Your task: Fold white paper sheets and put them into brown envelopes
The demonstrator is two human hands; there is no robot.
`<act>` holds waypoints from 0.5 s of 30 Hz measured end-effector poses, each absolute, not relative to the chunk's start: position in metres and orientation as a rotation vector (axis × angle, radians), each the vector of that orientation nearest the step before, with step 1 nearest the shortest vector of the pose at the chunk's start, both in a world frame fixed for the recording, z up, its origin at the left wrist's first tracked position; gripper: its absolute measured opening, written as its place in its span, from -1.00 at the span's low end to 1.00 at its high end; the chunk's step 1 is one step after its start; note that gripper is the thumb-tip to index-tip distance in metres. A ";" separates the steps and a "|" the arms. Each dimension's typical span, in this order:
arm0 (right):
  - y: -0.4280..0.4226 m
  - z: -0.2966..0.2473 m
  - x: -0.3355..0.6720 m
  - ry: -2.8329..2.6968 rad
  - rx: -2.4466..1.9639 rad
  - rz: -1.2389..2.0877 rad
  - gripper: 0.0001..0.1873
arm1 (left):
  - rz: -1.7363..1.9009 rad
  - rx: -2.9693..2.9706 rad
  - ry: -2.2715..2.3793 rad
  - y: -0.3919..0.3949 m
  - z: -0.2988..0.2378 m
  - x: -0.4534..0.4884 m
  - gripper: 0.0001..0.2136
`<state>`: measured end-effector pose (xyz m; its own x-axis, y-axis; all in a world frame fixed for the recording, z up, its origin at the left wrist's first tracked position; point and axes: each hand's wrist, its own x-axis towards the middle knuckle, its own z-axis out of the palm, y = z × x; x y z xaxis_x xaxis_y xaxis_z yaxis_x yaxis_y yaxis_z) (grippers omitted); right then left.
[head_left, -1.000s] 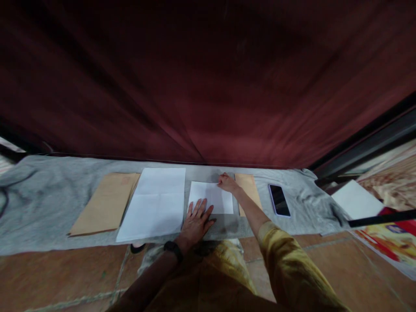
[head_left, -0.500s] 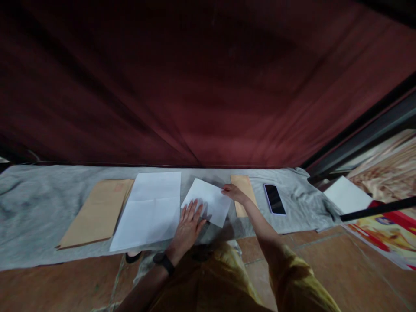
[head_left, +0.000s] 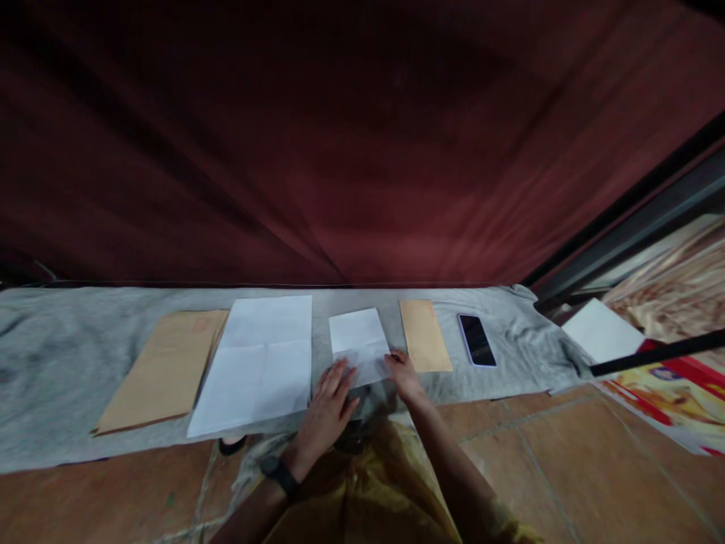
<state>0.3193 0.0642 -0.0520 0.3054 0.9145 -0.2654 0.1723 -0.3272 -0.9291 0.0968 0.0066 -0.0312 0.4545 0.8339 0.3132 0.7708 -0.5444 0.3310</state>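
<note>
Left forearm in from below, left hand [head_left: 327, 404] laid palm-down and unclenched, fingers extended, fingertips on the lower left edge of the small white paper [head_left: 358, 331]. Right arm angled in from lower right, right hand [head_left: 403, 374] with fingers curled at the paper's right edge; cannot tell whether it pinches. Paper lies between and just beyond both hands, on grey cloth [head_left: 521, 340], left of a small brown envelope [head_left: 426, 336].
</note>
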 end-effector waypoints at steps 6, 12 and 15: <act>0.064 -0.050 0.315 -1.027 -1.746 1.036 -0.75 | 0.479 2.693 1.459 0.012 -0.027 0.095 -0.42; 0.055 -0.032 0.321 -1.223 -1.827 0.860 -0.77 | 0.348 2.733 1.438 0.019 -0.036 0.089 -0.39; 0.054 -0.018 0.317 -1.621 -1.812 0.573 -0.64 | 0.347 2.735 1.458 0.017 -0.039 0.089 -0.41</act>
<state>0.3169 0.0537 -0.0177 0.1474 0.9850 0.0902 0.7095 -0.0418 -0.7034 0.0895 0.0166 -0.0395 0.5383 0.8223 0.1843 0.8172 -0.5628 0.1241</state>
